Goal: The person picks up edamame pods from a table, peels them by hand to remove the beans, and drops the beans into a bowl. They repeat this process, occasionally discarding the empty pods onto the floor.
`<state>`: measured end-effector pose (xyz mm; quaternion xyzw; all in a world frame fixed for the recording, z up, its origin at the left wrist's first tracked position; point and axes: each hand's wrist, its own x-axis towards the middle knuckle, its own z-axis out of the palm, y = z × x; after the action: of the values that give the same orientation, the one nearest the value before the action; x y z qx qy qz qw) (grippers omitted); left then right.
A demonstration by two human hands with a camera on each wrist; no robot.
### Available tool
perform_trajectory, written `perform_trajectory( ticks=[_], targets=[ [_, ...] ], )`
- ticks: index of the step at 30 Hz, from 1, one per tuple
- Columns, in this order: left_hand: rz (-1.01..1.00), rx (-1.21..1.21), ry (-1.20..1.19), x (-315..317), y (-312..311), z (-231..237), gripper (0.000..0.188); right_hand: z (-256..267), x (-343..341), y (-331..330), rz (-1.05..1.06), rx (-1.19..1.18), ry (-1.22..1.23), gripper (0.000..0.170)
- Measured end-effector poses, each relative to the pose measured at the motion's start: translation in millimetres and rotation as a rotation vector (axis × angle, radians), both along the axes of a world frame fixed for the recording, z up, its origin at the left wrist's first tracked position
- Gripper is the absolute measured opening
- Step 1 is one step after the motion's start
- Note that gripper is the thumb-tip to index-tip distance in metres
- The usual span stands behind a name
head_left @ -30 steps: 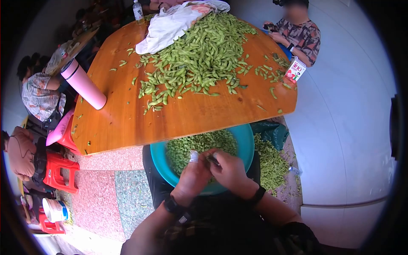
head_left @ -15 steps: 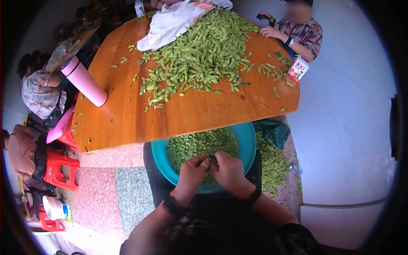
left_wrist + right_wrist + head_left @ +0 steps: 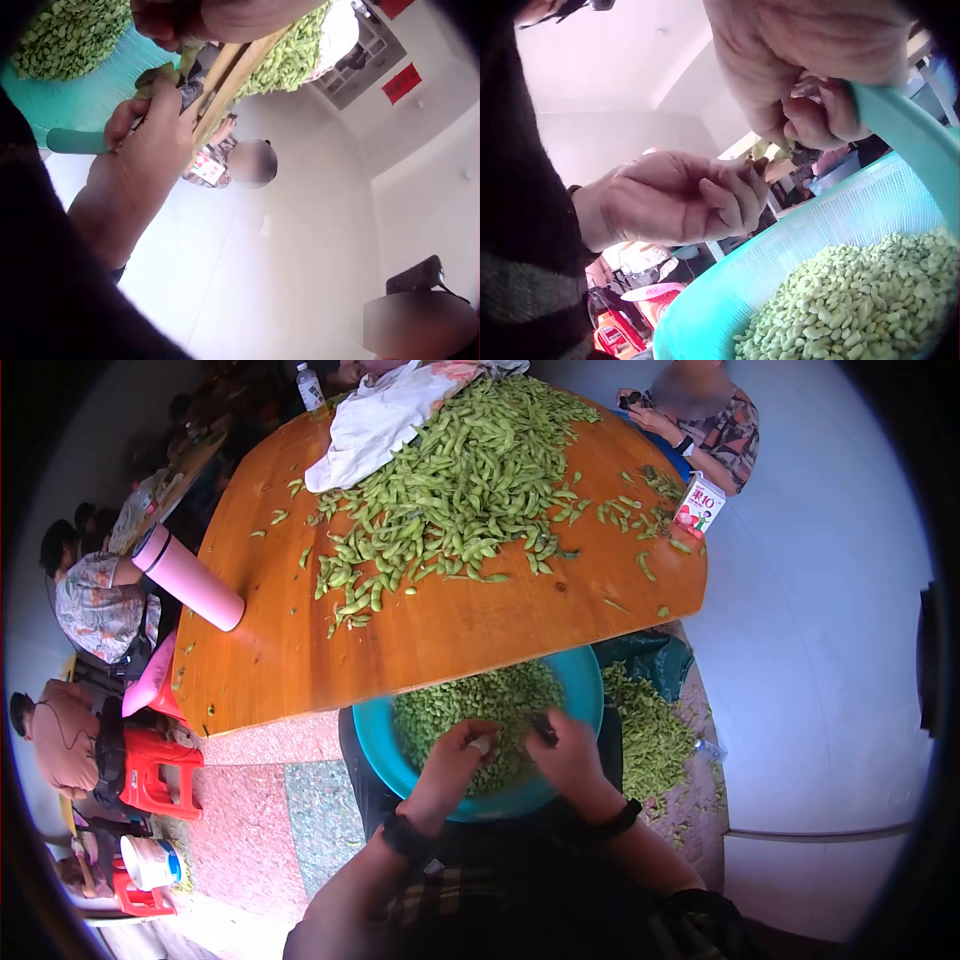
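Note:
My left hand (image 3: 452, 762) and right hand (image 3: 568, 757) are a little apart over a turquoise basin (image 3: 372, 745) on the lap, which holds many shelled green beans (image 3: 855, 307). In the left wrist view, the right hand's curled fingers and thumb pinch a green edamame pod (image 3: 159, 78), and something dark (image 3: 192, 93) covers a fingertip. A pale green pod piece (image 3: 190, 57) shows at the left hand's fingers, which are bent inward in the right wrist view. Something whitish (image 3: 484, 743) is around the left thumb.
The wooden table (image 3: 480, 620) ahead bears a large heap of edamame pods (image 3: 450, 500), a white cloth (image 3: 370, 435), a pink flask (image 3: 190, 578) and a drink carton (image 3: 700, 505). More pods (image 3: 645, 740) lie on the floor at right. One person (image 3: 715, 435) sits across, others at left.
My hands were together over the basin and have now drawn apart, the right one moving rightward. The person across has brought both hands together again around a dark object.

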<state>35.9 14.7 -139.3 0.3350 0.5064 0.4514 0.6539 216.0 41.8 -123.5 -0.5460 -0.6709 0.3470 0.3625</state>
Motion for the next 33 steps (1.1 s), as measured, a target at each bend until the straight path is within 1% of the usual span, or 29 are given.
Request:
perform_trajectory(
  ticks=[1,2,3,4,6,7,8,9,10,11,12,13,14,15,16,18,20,22,23,24,26,27,28,30,32,33],
  targets=[
    [-0.004,0.001,0.007,-1.8,0.8,-5.2,0.018,6.6,10.0,1.5,-0.033,0.018,-0.035,0.021],
    [-0.055,0.058,0.116,-5.8,1.6,-14.6,0.016,9.9,21.2,4.0,-0.066,0.038,-0.068,0.021],
    [-0.104,0.119,0.226,-9.3,4.0,-18.7,0.015,8.8,33.5,6.7,-0.118,0.052,-0.044,0.019],
    [-0.102,0.128,0.237,-10.2,6.1,-14.3,0.015,6.6,48.2,8.7,-0.169,0.067,-0.018,0.017],
    [-0.116,0.580,0.962,-11.3,8.7,4.6,0.011,0.3,86.7,13.9,-0.276,0.087,-0.208,0.012],
    [-0.097,0.574,0.992,-13.1,14.0,31.1,0.010,-13.5,113.0,16.5,-0.287,0.085,-0.221,0.012],
    [-0.096,0.581,1.001,-14.7,20.6,54.0,0.010,-28.0,136.8,17.0,-0.299,0.082,-0.236,0.017],
    [0.005,0.466,1.024,-16.0,28.3,74.6,0.010,-32.4,153.8,13.5,-0.301,0.089,-0.228,0.017],
    [0.107,0.351,1.042,-18.7,39.8,87.5,0.010,-34.7,168.0,9.0,-0.355,0.090,-0.332,0.024],
    [0.162,0.415,1.146,-24.9,55.9,93.4,0.010,-37.2,176.6,3.9,-0.409,0.090,-0.438,0.033],
    [0.221,0.478,1.248,-32.1,72.0,96.7,0.010,-39.7,180.3,-0.2,-0.409,0.096,-0.433,0.033],
    [0.226,0.484,1.251,-39.3,88.9,94.7,0.010,-42.2,182.9,-3.5,-0.404,0.080,-0.433,0.033],
    [0.296,0.598,1.392,-46.9,106.7,88.3,0.011,-45.9,185.2,-7.8,-0.401,0.062,-0.430,0.033],
    [0.367,0.713,1.531,-51.2,117.4,84.2,0.011,-51.7,184.1,-10.0,-0.373,0.099,-0.399,0.034],
    [0.371,0.721,1.536,-53.5,123.0,80.8,0.011,-54.1,182.6,-13.0,-0.375,0.105,-0.392,0.034],
    [0.232,0.637,1.510,-54.9,133.3,81.2,0.010,-53.8,173.9,-17.1,-0.345,-0.007,-0.367,0.031],
    [0.220,0.660,1.500,-47.4,126.2,83.5,0.011,-55.9,170.9,-17.7,-0.376,-0.002,-0.341,0.028],
    [-0.061,0.581,1.192,-37.3,108.5,98.8,0.014,-56.9,171.9,-17.4,-0.393,-0.078,-0.401,0.027],
    [-0.099,0.527,1.090,-37.3,105.9,102.4,0.016,-61.0,175.3,-17.6,-0.388,-0.049,-0.395,0.026],
    [-0.106,0.532,1.095,-39.0,112.0,104.7,0.016,-58.6,174.1,-16.3,-0.394,-0.051,-0.388,0.026],
    [0.099,0.558,1.220,-41.9,129.4,108.9,0.016,-46.8,172.9,-15.1,-0.390,-0.142,-0.339,0.023],
    [0.139,0.582,1.348,-41.9,140.4,110.7,0.017,-44.1,170.9,-15.4,-0.390,-0.143,-0.337,0.023],
    [0.138,0.583,1.348,-43.8,150.3,103.5,0.017,-41.5,168.7,-15.5,-0.388,-0.132,-0.327,0.024],
    [0.160,0.544,1.498,-46.3,170.3,89.0,0.016,-44.8,173.4,-12.2,-0.391,-0.117,-0.314,0.024],
    [0.162,0.543,1.510,-47.9,176.8,82.6,0.015,-62.1,183.5,-12.2,-0.312,0.029,-0.302,0.027],
    [0.165,0.533,1.550,-50.3,179.0,80.4,0.014,-59.4,182.8,-13.8,-0.319,0.021,-0.298,0.027]
  ],
)
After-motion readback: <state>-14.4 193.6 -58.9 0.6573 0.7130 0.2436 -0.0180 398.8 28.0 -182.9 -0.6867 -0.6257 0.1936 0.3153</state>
